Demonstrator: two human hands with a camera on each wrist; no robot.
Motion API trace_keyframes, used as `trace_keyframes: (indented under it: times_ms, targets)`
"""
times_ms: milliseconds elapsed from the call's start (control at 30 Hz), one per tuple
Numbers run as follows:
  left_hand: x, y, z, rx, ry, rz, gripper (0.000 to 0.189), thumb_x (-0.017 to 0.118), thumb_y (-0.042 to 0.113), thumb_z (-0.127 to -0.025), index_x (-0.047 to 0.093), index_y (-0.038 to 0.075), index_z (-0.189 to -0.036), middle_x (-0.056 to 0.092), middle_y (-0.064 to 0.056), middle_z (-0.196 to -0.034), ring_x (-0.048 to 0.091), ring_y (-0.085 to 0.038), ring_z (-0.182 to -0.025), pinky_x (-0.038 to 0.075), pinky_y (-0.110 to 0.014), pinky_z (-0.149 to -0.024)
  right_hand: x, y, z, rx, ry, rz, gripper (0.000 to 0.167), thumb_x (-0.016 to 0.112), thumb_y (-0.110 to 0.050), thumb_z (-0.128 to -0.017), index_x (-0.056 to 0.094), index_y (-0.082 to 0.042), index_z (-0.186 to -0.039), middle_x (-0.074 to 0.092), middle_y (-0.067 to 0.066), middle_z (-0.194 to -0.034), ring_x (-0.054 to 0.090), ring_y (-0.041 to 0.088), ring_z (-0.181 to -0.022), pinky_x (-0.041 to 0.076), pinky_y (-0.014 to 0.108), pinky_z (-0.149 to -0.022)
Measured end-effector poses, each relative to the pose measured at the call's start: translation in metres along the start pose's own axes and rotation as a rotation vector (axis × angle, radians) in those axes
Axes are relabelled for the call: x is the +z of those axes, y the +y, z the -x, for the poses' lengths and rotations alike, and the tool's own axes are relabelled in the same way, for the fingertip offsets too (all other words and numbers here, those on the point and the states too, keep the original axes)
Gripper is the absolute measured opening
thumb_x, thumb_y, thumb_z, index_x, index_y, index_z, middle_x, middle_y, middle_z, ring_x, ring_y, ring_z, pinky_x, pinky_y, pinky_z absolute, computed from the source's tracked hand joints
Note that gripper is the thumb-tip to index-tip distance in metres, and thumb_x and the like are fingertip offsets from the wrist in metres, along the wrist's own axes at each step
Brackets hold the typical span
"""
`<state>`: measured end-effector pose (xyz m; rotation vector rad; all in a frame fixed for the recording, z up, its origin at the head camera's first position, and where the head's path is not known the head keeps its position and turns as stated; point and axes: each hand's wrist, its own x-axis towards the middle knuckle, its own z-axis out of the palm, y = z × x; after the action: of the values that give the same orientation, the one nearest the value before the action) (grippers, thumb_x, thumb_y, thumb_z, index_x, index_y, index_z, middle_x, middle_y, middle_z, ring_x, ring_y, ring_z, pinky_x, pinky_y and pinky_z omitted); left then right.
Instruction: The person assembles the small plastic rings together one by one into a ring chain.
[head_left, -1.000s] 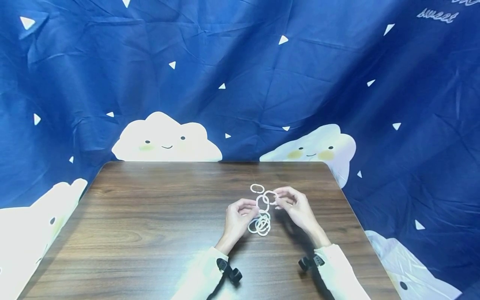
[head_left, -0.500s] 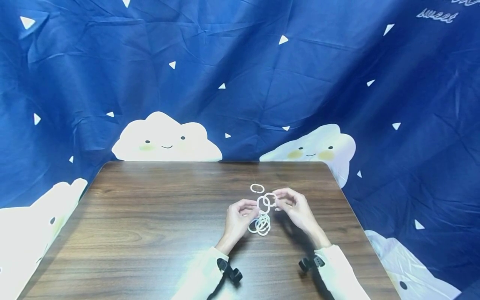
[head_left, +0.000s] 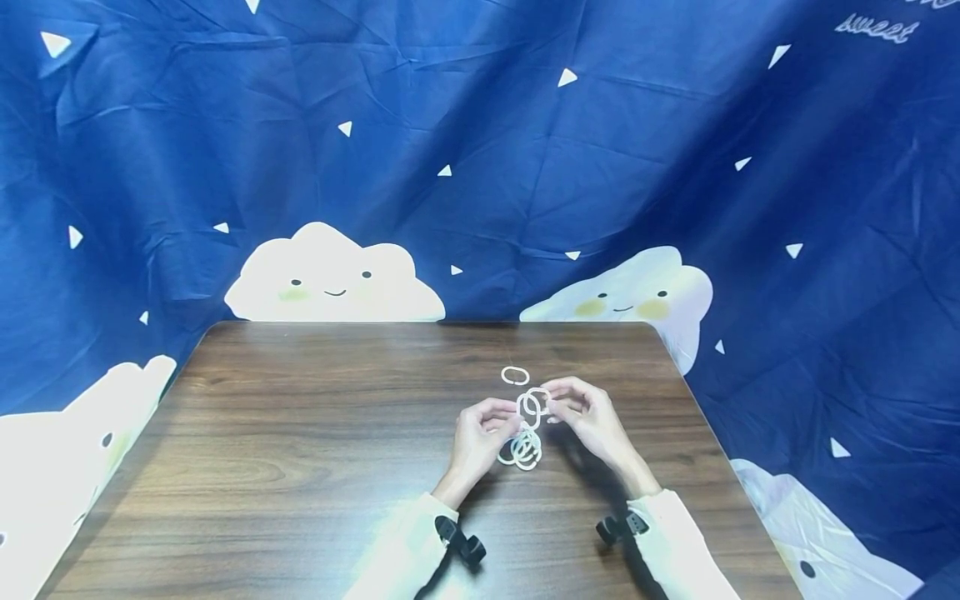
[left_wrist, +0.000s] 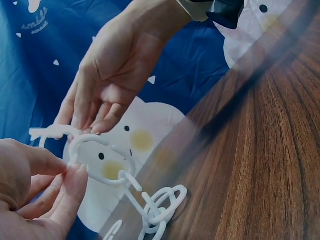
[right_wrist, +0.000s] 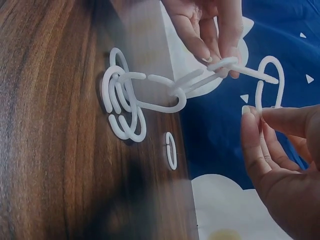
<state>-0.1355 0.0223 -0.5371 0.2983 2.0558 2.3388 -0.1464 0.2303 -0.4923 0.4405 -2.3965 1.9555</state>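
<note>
My left hand [head_left: 480,429] pinches a white plastic C-shaped link [right_wrist: 245,71] between thumb and fingertips. From that link a short chain [right_wrist: 162,108] of similar links runs down to a small heap [right_wrist: 134,107] on the table. On the other side, my right hand [head_left: 592,417] pinches a second white link [right_wrist: 281,82] at its lower edge, beside the gap. In the right wrist view the left-held link's end lies across the right-held link's loop. Both hands are above the table, close together.
A single loose link [head_left: 514,368] lies on the brown wooden table [head_left: 300,433], beyond the hands. Black cameras are strapped to both wrists, such as the left wrist camera [head_left: 471,550]. A blue curtain [head_left: 480,108] with clouds and triangles hangs behind the table.
The right hand has shifted slightly left, and its link now overlaps the left-held link more. The left hand has moved slightly to the right. The loose link stays put.
</note>
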Motion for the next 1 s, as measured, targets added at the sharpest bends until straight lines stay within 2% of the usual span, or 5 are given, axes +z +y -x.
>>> trace_keyframes:
  times_ms: [133, 300, 600, 733, 1000]
  targets:
    - [0.0011, 0.0005, -0.0003, 0.002, -0.002, 0.000, 0.023, 0.074, 0.003, -0.092, 0.072, -0.008, -0.112, 0.075, -0.032, -0.102, 0.078, -0.042, -0.090, 0.064, -0.023, -0.075, 0.0007, 0.0000, -0.0009, -0.007, -0.003, 0.015, 0.027, 0.066, 0.007, -0.095, 0.067, 0.008, -0.122, 0.073, 0.002, -0.103, 0.076, 0.013, -0.089, 0.066, 0.044, -0.077]
    - [0.0020, 0.0028, 0.0010, 0.005, -0.001, -0.005, 0.021, 0.074, 0.004, -0.092, 0.072, -0.007, -0.111, 0.075, -0.031, -0.101, 0.077, -0.046, -0.091, 0.065, -0.024, -0.075, 0.0005, 0.0008, -0.0014, -0.004, 0.003, 0.029, 0.027, 0.067, 0.006, -0.095, 0.067, 0.007, -0.122, 0.073, 0.014, -0.106, 0.075, 0.010, -0.088, 0.066, 0.043, -0.077]
    - [0.0022, 0.0026, 0.0004, 0.016, 0.012, -0.041, 0.021, 0.075, 0.002, -0.091, 0.074, -0.005, -0.110, 0.076, -0.029, -0.099, 0.078, -0.026, -0.085, 0.062, -0.018, -0.073, -0.0037, 0.0024, -0.0006, 0.000, 0.027, 0.106, 0.025, 0.068, 0.004, -0.094, 0.069, 0.005, -0.119, 0.070, 0.034, -0.110, 0.075, 0.020, -0.084, 0.065, 0.043, -0.068]
    - [0.0016, -0.0005, 0.0001, 0.014, 0.019, -0.054, 0.021, 0.075, 0.001, -0.089, 0.075, -0.005, -0.109, 0.076, -0.027, -0.099, 0.077, -0.020, -0.084, 0.061, -0.016, -0.074, -0.0045, 0.0019, -0.0010, 0.000, 0.033, 0.099, 0.025, 0.069, 0.005, -0.093, 0.069, 0.006, -0.118, 0.073, 0.023, -0.106, 0.075, 0.026, -0.084, 0.065, 0.043, -0.069]
    - [-0.0004, -0.0032, 0.0008, 0.016, 0.024, -0.051, 0.021, 0.075, 0.001, -0.088, 0.075, -0.004, -0.109, 0.077, -0.027, -0.098, 0.077, -0.019, -0.083, 0.060, -0.016, -0.074, -0.0082, 0.0027, -0.0015, 0.019, 0.059, 0.026, 0.027, 0.071, 0.005, -0.093, 0.066, 0.010, -0.119, 0.074, -0.002, -0.097, 0.074, 0.008, -0.083, 0.066, 0.039, -0.077]
